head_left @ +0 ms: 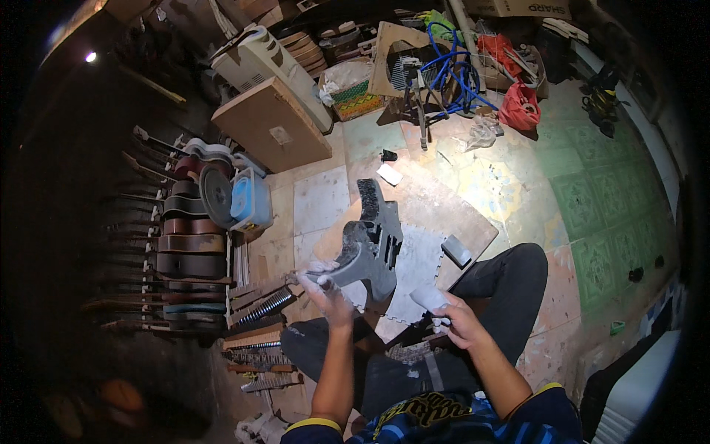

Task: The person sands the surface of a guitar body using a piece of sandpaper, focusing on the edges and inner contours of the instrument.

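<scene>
A dark grey electric guitar body (pixel 379 272), dusty and without a neck, is tilted up in front of me with its cut-out cavities facing right. My left hand (pixel 329 302), whitened with dust, grips its near left edge. To the right of the body, my right hand (pixel 461 321) is closed around a pale, flat piece that looks like sandpaper (pixel 429 298); whether a block is inside it I cannot tell. This hand is apart from the guitar body. Below the body lies a grey foam mat (pixel 420 255) with toothed edges. A dark rectangular block (pixel 456 251) rests near my right knee.
Many guitars (pixel 191 265) stand in a row at the left. Beside them is a clear plastic tub (pixel 255 203). Several guitar necks (pixel 259 359) lie by my left leg. Toward the back are a wooden panel (pixel 277 133), a blue hose (pixel 455 78) and a red bag (pixel 520 109).
</scene>
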Available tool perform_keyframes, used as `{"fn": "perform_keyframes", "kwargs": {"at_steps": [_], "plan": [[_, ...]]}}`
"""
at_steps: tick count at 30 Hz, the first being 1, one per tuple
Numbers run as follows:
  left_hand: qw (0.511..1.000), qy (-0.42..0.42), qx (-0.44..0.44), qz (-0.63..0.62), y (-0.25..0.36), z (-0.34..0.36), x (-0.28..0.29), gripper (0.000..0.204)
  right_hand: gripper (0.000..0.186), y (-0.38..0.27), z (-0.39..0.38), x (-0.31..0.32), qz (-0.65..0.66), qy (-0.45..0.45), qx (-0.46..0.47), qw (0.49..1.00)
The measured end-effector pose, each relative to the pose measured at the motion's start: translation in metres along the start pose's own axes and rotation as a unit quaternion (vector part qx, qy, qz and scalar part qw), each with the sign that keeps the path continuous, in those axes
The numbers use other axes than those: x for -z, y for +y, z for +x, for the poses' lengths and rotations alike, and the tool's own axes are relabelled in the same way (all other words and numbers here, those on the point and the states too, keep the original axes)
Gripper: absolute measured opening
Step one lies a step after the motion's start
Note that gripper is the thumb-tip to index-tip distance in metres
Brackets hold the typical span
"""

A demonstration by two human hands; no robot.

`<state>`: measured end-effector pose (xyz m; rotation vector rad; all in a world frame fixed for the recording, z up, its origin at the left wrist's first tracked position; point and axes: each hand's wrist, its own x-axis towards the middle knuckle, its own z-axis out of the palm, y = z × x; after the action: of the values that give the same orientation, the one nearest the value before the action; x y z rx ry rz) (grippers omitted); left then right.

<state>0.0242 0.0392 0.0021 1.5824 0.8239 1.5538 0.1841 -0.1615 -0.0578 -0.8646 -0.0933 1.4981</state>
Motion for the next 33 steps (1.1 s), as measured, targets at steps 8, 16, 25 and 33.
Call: {"fn": "perform_keyframes", "kwargs": {"at_steps": [8, 16, 25, 33], "plan": [[0.994, -0.012, 0.047, -0.095, 0.011, -0.017, 0.011, 0.055, 0.051, 0.003, 0.006, -0.026, -0.083, 0.015, 0.023, 0.996], [0.998, 0.014, 0.051, -0.034, 0.018, -0.013, 0.009, 0.046, 0.05, 0.005, 0.008, -0.034, -0.057, 0.054, -0.007, 0.997], [0.996, 0.002, 0.041, -0.079, 0.032, -0.027, 0.003, 0.041, 0.048, 0.001, -0.001, -0.009, -0.075, 0.07, 0.011, 0.995], [0.998, -0.048, -0.001, -0.036, 0.022, -0.023, -0.009, 0.026, 0.047, -0.002, 0.003, -0.045, -0.241, 0.077, 0.156, 0.955]]}}
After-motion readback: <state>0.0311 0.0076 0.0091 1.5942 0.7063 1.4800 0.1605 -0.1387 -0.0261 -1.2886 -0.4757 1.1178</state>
